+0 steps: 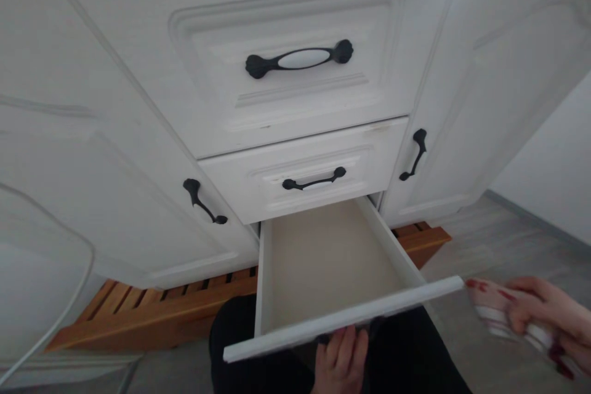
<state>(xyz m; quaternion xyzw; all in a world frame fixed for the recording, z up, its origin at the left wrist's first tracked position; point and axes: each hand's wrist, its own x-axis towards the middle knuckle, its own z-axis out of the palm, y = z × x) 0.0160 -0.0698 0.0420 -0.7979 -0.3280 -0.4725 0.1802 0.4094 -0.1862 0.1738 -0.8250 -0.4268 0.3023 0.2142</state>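
while the left hand [339, 363] reaches up between the person's dark-clothed legs [235, 332], its fingers [347, 345] lie close together, curled at the front panel [392, 303] of the open drawer [323, 252]. they look clamped on the pull [376, 324], though most of it is hidden behind them; near the middle of the panel, that hold likely keeps the drawer square. the drawer stands out from the cabinet [138, 154] just beyond these fingers, its pale bottom facing up.

well to the right of the left fingers, the right hand [542, 308] has its own fingers clamped on a cloth [490, 297], white with red marks. it is bunched rather than spread, probably so it fits the grasp. blur hides the finer folds, and i cannot tell whether its near end touches the right end of the panel or only sits just beside it.

farther beyond the left fingers, the middle drawer [360, 194] and the top drawer [378, 92] sit flush, their dark handles centred, presumably for an even pull. off to the left of these fingers, slatted wood [161, 314] lies low along the cabinet.
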